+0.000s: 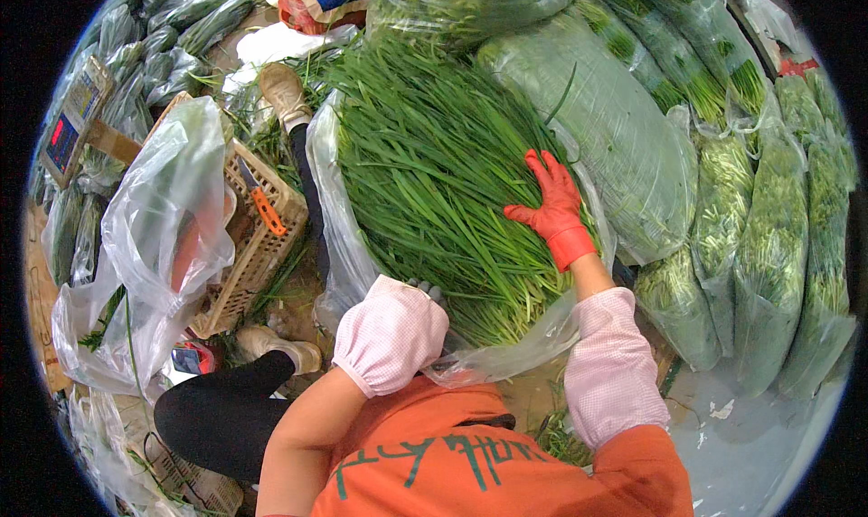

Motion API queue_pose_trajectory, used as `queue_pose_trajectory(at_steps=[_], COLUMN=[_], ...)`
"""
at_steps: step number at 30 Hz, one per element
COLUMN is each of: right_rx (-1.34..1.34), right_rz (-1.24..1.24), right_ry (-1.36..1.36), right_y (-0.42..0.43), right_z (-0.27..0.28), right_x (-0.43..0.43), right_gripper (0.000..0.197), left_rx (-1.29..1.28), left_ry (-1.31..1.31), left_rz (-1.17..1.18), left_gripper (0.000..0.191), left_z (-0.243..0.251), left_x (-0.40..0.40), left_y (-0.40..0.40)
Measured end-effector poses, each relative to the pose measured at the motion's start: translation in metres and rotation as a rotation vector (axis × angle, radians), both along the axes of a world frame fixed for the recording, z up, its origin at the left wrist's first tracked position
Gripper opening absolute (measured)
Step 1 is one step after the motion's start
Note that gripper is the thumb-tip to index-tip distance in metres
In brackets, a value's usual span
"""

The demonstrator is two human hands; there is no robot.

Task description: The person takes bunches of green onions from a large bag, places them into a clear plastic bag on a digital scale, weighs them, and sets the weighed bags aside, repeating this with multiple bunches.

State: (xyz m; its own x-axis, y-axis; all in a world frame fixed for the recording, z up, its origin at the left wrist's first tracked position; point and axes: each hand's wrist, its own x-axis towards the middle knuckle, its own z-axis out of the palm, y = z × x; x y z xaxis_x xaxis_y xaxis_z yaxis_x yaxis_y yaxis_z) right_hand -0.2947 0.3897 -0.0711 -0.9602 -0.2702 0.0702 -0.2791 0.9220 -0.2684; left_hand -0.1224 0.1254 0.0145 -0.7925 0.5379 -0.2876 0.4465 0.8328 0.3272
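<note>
A large heap of green Chinese chives [434, 171] lies in a clear plastic bag [325, 144], whose edges are folded down around it. My right hand [553, 208], in a red rubber glove, rests spread on the right side of the heap, with thumb and fingers apart. Near the heap's lower edge is my left hand [427, 292]; only grey-gloved fingertips show past the pink checked sleeve cover [393, 334], and whether they hold anything is hidden. Long stems lean diagonally, with paler ends at the lower right.
A plastic crate [237, 293] at left bears an orange-handled knife [268, 208] and a loose clear bag [163, 198]. A digital scale display [68, 127] stands beyond. Filled bags of greens [610, 137] line the right. My legs and shoes [281, 93] flank the crate's near side.
</note>
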Motion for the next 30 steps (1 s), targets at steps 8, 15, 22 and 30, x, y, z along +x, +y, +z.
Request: queue_pose_trajectory(at_steps=[8, 15, 22, 30], right_rx=[0.043, 0.029, 0.02, -0.039], right_rz=[0.017, 0.004, -0.057, -0.041], right_ry=[0.073, 0.123, 0.03, 0.045], right_y=[-0.004, -0.006, -0.01, -0.004], right_z=[-0.002, -0.008, -0.003, -0.007], right_x=[0.003, 0.004, 0.006, 0.002], right_gripper=[0.102, 0.105, 0.108, 0.105], left_rx=[0.393, 0.274, 0.268, 0.593], left_ry=[0.427, 0.162, 0.15, -0.128], left_rz=[0.042, 0.073, 0.177, 0.521], left_gripper=[0.014, 0.012, 0.014, 0.017], left_z=[-0.038, -0.006, -0.025, 0.007], left_x=[0.014, -0.016, -0.031, 0.002], left_y=[0.003, 0.038, 0.059, 0.01])
